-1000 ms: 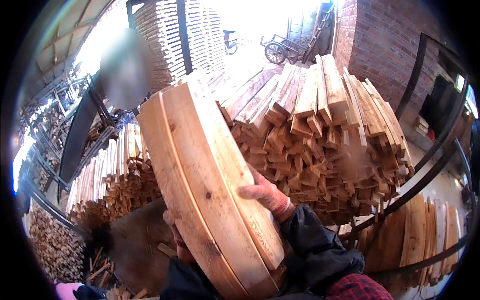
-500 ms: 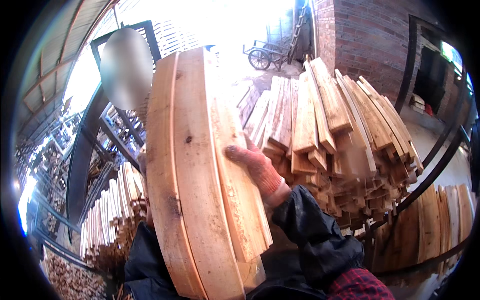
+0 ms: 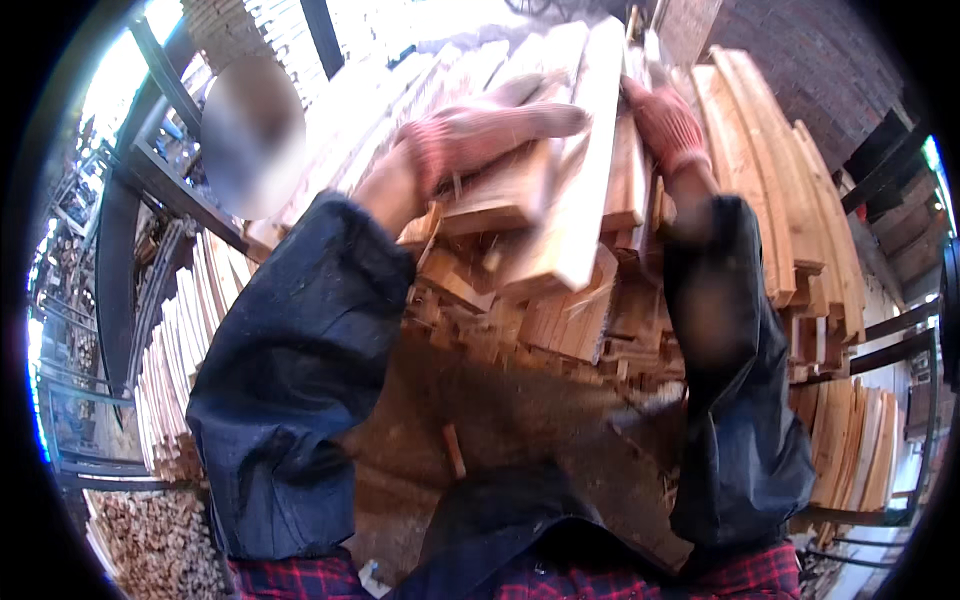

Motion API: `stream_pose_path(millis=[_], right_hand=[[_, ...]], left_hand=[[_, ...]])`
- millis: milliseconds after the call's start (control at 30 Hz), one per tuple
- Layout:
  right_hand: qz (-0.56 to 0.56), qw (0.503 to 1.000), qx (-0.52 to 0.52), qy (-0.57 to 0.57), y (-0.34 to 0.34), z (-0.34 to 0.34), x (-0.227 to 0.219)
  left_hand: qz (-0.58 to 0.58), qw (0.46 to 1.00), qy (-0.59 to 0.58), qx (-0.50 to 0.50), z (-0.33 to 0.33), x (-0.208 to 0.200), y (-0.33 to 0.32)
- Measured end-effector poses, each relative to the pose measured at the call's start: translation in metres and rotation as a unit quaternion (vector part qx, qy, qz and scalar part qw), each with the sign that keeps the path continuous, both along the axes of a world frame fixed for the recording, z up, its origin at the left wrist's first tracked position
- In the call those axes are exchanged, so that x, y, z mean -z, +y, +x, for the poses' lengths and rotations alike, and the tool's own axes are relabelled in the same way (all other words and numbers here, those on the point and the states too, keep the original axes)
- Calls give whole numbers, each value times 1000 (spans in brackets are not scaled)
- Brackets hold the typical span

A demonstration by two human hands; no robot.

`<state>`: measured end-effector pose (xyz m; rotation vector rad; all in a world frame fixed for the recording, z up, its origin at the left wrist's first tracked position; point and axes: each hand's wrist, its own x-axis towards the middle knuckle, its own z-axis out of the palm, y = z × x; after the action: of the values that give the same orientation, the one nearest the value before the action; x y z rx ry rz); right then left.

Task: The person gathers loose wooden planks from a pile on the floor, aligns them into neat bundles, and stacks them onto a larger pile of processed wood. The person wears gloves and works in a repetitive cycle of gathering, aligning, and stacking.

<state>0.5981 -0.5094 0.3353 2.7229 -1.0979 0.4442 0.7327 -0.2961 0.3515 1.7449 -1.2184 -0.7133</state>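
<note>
Both my hands wear pinkish-red knit gloves and reach over a pile of pale wooden boards. My left hand, slightly blurred, lies across the board tops with its fingers stretched out. One digit points right, to the edge of a long light plank that sticks out toward me. On the far side of that plank, my right hand is down against the boards. Its fingertips are partly hidden among them, so its grip does not show clearly. Dark sleeves cover both forearms.
More boards stack up at the right, with another stack lower down. Pale boards and a pile of stick ends stand left, beside dark metal framing. A brick wall rises behind. Brown ground lies below.
The bundle of boards held upright before me is no longer raised; both hands are now over the pile. The view has tilted down, and my left hand has come into sight.
</note>
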Motion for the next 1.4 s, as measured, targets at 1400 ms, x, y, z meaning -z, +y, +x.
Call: stream_pose_path(millis=[1400], right_hand=[[-81, 950, -186, -238, 150, -130, 35]], left_hand=[[-157, 867, -470, -53, -93, 63, 36]])
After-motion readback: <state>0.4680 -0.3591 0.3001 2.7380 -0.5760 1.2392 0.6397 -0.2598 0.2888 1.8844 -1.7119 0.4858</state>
